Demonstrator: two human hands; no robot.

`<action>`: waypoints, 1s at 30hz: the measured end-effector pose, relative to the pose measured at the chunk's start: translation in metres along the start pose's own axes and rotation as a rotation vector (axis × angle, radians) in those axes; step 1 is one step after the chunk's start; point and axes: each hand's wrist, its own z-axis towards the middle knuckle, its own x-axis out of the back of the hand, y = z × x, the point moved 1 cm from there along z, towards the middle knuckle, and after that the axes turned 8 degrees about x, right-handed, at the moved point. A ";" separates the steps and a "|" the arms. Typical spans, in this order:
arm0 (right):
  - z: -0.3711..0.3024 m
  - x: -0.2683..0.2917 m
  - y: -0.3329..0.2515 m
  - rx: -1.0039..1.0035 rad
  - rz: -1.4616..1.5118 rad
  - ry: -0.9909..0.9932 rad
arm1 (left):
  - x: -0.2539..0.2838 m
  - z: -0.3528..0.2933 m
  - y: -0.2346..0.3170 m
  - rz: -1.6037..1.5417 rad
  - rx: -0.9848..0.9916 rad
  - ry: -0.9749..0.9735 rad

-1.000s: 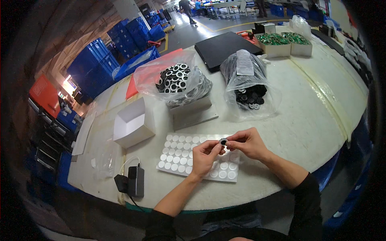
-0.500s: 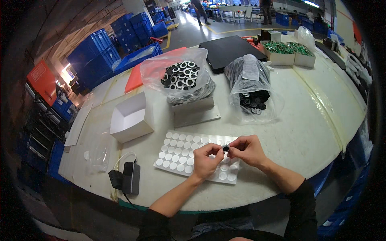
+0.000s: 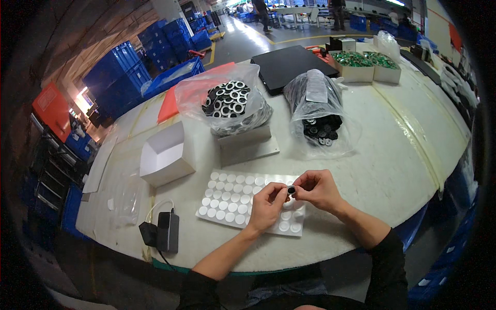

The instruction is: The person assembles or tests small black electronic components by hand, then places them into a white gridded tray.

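Between the fingertips of both hands is a small round black part with a pale rim (image 3: 291, 190). My left hand (image 3: 266, 207) pinches it from the left, thumb and forefinger together. From the other side my right hand (image 3: 319, 192) grips its edge in the same way. Fingers cover part of its rim. Beneath the hands lies a white sheet of round white stickers (image 3: 226, 198), its right part half hidden by them. Farther back, a clear plastic bag (image 3: 188, 98) holds many black-and-silver rings (image 3: 227, 102). To its right, another clear bag (image 3: 338, 147) holds small black round parts (image 3: 321, 128).
An open white box (image 3: 168, 161) stands at the left, with a black power adapter (image 3: 168, 232) and cable nearer me. A metal bracket (image 3: 250, 150) sits before the ring bag. Behind are a flat black case (image 3: 289, 64) and white boxes of green parts (image 3: 356, 75).
Both hands still pinch the small round part over the sticker sheet, its rim showing slightly less than before. The whole view has shifted a little, moving the bags and box slightly left.
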 end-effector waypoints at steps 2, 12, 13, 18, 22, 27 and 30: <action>0.000 -0.002 -0.003 0.033 -0.014 0.055 | -0.002 -0.001 0.000 -0.093 0.005 -0.011; 0.000 -0.001 -0.002 0.004 0.082 0.050 | 0.001 0.000 0.002 -0.123 0.001 -0.031; 0.001 0.003 -0.002 0.000 0.017 -0.003 | 0.004 0.000 0.002 -0.142 0.017 -0.054; 0.003 0.005 -0.015 0.041 -0.152 -0.124 | 0.008 0.000 -0.003 -0.152 0.044 -0.055; 0.002 0.002 -0.018 0.031 -0.187 -0.158 | 0.009 0.001 0.002 0.195 -0.104 -0.028; 0.003 0.009 -0.013 0.045 -0.314 -0.250 | 0.006 0.002 0.021 0.568 -0.170 -0.139; 0.004 0.002 -0.011 0.023 -0.231 -0.167 | 0.002 0.002 0.012 0.330 -0.098 -0.031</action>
